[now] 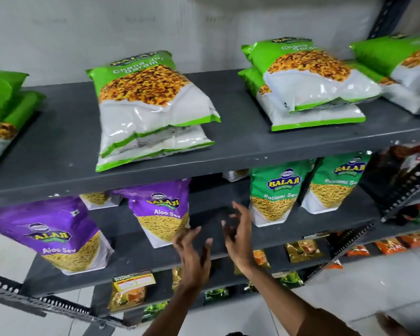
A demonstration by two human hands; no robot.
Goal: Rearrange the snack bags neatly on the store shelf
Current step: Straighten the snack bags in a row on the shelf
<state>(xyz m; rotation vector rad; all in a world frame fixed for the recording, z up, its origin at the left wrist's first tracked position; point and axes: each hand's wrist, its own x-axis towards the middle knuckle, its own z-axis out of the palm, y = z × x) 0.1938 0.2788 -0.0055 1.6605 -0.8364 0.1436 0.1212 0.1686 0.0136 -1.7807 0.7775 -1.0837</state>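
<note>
Green-and-white Chana Jor Garam bags lie flat on the grey top shelf (240, 146): one stack in the middle (153, 110), another to the right (310, 86), more at the far right (407, 69) and far left (3, 112). On the shelf below stand two purple Aloo Sev bags (58, 236) (164, 214) and two green Ratlami Sev bags (274, 192) (337, 185). My left hand (194, 255) and my right hand (238, 236) hover empty, fingers spread, in the gap between the purple and green bags, touching nothing.
Lower shelves hold small yellow, green and orange packets (129, 289). Perforated metal shelf posts run at the lower left (34, 299) and right (403, 192). Dark red bags (407, 161) sit at the far right. A white wall is behind.
</note>
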